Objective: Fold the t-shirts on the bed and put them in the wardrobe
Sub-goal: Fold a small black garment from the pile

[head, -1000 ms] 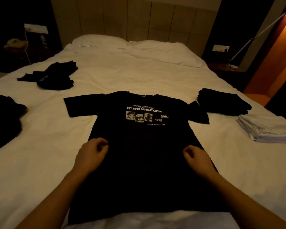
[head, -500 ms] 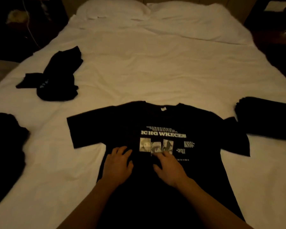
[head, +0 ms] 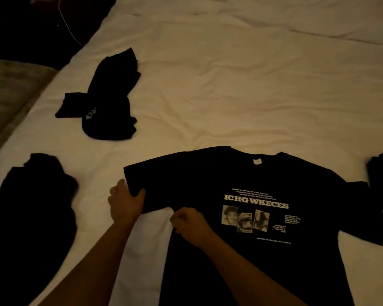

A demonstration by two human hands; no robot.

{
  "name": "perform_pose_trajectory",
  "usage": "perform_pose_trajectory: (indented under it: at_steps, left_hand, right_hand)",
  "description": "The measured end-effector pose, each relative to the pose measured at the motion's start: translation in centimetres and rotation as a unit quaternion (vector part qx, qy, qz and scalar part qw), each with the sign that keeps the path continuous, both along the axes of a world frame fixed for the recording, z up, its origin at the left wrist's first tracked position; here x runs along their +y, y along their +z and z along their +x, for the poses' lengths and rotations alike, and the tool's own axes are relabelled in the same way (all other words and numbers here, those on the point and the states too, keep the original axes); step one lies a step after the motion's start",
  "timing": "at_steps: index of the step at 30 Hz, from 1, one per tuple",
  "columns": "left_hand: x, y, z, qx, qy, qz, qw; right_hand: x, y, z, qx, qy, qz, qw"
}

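We are shifting from mid-chest: left hand [head: 126, 206] gripping the t-shirt [head: 248, 177] sleeve edge, right hand [head: 189, 224] fingers pinching the armpit (fold starting).

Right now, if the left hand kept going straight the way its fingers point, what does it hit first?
The left hand already grips the printed t-shirt's sleeve. Beyond that lies bare white sheet, then probably the crumpled black t-shirt, though the line is hard to judge.

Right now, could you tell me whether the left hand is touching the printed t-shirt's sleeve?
Touching. The head view shows the left hand gripping the sleeve end of the printed t-shirt.
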State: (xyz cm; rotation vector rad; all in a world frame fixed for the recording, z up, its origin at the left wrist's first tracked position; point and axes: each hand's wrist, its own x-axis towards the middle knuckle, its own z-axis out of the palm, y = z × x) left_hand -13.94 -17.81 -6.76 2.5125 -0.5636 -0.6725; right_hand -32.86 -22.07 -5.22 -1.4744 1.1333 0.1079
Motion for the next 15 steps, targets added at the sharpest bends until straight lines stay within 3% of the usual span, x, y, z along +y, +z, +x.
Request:
perform_pose_trajectory:
  at_steps: [3, 5, 9, 12, 15]
  left_hand:
    - [-1.7, -0.8, 3.0, 0.144, 0.122, -0.083, 0.979]
    - [-2.7, -1.7, 4.8, 0.198, 0.143, -0.101, 0.964]
    - [-3.9, -2.6, 7.6, 0.275, 0.156, -0.122, 0.941]
    - [-3.7, -3.1, 8.8, 0.297, 0.119, -0.115, 0.94]
    - [-3.2, -2.9, 9.7, 0.253, 0.049, -0.108, 0.96]
  right_hand:
    - [1.3, 0.0, 3.9, -0.034, -0.179, 0.179, 0.967]
    - [2.1, -0.3, 6.4, -0.031, -0.279, 0.252, 0.926]
    - [3.7, -1.3, 10.7, -0.079, -0.503, 0.349, 0.787]
    - [4.6, -1.5, 13.2, -0.097, -0.565, 0.391, 0.72]
    - [5.4, -0.9, 14.5, -0.103, -0.589, 0.37, 0.711]
